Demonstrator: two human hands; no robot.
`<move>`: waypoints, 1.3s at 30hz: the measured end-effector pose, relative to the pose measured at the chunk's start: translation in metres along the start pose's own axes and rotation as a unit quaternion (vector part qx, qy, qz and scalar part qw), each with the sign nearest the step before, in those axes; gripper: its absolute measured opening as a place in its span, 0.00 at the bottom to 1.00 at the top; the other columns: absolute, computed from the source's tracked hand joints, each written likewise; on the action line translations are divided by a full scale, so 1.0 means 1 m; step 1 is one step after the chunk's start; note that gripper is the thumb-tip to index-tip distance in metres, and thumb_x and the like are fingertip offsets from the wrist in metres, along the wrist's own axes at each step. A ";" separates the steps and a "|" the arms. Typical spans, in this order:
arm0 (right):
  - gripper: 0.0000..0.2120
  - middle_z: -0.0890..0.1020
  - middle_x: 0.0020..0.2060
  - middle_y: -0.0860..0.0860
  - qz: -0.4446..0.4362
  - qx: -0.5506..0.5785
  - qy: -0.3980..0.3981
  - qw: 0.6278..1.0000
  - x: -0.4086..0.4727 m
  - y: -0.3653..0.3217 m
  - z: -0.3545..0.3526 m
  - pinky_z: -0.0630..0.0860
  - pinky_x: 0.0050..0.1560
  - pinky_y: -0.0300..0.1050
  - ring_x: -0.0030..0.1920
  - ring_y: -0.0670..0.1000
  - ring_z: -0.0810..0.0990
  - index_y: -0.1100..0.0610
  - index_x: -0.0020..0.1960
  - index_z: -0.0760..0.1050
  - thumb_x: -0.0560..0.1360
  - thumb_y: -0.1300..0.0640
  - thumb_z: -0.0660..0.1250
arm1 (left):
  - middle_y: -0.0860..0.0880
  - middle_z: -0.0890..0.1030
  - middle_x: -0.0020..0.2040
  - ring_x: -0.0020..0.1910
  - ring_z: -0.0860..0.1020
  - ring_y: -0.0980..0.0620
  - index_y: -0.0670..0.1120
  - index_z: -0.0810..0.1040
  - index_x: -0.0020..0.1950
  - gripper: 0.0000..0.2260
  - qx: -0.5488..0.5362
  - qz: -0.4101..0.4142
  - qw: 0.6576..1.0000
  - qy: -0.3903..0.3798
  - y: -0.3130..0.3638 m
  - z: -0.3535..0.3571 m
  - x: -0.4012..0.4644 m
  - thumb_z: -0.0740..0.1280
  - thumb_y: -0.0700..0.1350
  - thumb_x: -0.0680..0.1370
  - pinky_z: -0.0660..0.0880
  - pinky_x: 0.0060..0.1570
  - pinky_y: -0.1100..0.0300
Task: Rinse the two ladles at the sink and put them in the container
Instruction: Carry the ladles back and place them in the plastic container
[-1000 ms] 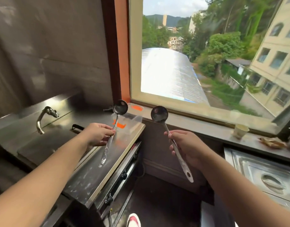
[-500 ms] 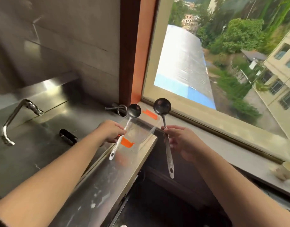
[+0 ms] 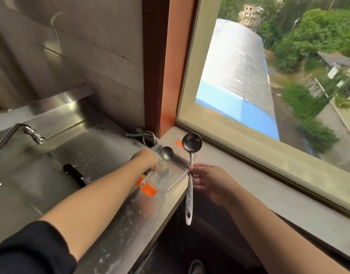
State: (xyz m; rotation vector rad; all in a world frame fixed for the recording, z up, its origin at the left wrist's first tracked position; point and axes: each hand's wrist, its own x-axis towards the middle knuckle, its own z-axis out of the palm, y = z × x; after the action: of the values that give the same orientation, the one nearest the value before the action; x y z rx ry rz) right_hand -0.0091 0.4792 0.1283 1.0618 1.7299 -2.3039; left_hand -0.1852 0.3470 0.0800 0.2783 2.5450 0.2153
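Observation:
A clear plastic container (image 3: 173,179) with orange clips (image 3: 147,187) rests on the steel counter to the right of the sink (image 3: 51,165). My left hand (image 3: 146,162) grips the smaller steel ladle (image 3: 167,153), its bowl low over the container's far end. My right hand (image 3: 206,181) pinches the stem of the larger ladle (image 3: 192,143) just past the container's right edge. That ladle stands upright, bowl up, with its handle hanging below the counter edge.
A curved tap (image 3: 21,131) stands at the left over the sink, and a black-handled tool (image 3: 75,174) lies in the basin. A metal hose (image 3: 145,136) coils in the corner. The window sill (image 3: 269,184) runs along the right, and the wall rises behind.
Both hands have moved forward and down toward the container. The left ladle has dropped lower over it. The view has tilted down and closer.

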 end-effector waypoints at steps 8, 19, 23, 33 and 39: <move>0.07 0.85 0.38 0.57 0.029 -0.010 -0.077 0.997 0.030 -0.009 -0.034 0.81 0.37 0.46 0.32 0.53 0.83 0.66 0.55 0.80 0.78 0.66 0.68 | 0.46 0.84 0.58 0.59 0.82 0.44 0.43 0.81 0.59 0.15 0.087 -0.047 0.994 0.036 0.025 0.015 0.018 0.73 0.44 0.73 0.80 0.53 0.53; 0.02 0.84 0.36 0.56 0.108 -0.001 -0.131 0.985 0.061 -0.022 -0.048 0.79 0.28 0.40 0.30 0.50 0.81 0.61 0.48 0.78 0.77 0.66 0.70 | 0.43 0.83 0.60 0.61 0.81 0.42 0.43 0.81 0.60 0.13 0.227 -0.005 0.963 0.146 0.038 0.027 0.012 0.63 0.36 0.78 0.78 0.55 0.51; 0.03 0.82 0.40 0.57 0.135 -0.002 -0.131 0.982 0.068 -0.023 -0.040 0.78 0.28 0.39 0.31 0.49 0.82 0.61 0.50 0.79 0.77 0.65 0.70 | 0.44 0.83 0.57 0.58 0.82 0.42 0.46 0.82 0.57 0.09 0.236 0.028 0.958 0.159 0.028 0.028 0.005 0.65 0.40 0.79 0.78 0.53 0.52; 0.02 0.81 0.31 0.54 0.154 0.011 -0.135 0.979 0.072 -0.023 -0.007 0.80 0.28 0.37 0.28 0.47 0.81 0.62 0.46 0.79 0.77 0.64 0.70 | 0.51 0.86 0.40 0.38 0.79 0.54 0.45 0.87 0.47 0.14 -0.360 0.025 0.930 0.072 -0.017 -0.005 -0.084 0.68 0.54 0.79 0.75 0.39 0.61; 0.04 0.80 0.33 0.55 0.162 0.039 -0.123 0.978 0.075 -0.016 0.013 0.79 0.26 0.37 0.26 0.47 0.81 0.63 0.46 0.80 0.78 0.66 0.68 | 0.53 0.85 0.39 0.37 0.80 0.57 0.49 0.87 0.54 0.10 -0.428 0.062 0.900 -0.057 -0.054 0.001 -0.129 0.69 0.51 0.80 0.74 0.38 0.62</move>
State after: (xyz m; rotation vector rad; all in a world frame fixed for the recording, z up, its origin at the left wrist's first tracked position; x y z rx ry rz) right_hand -0.0793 0.4989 0.1011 0.9408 1.2805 -2.2013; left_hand -0.0875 0.2639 0.1351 0.0934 2.0707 1.2723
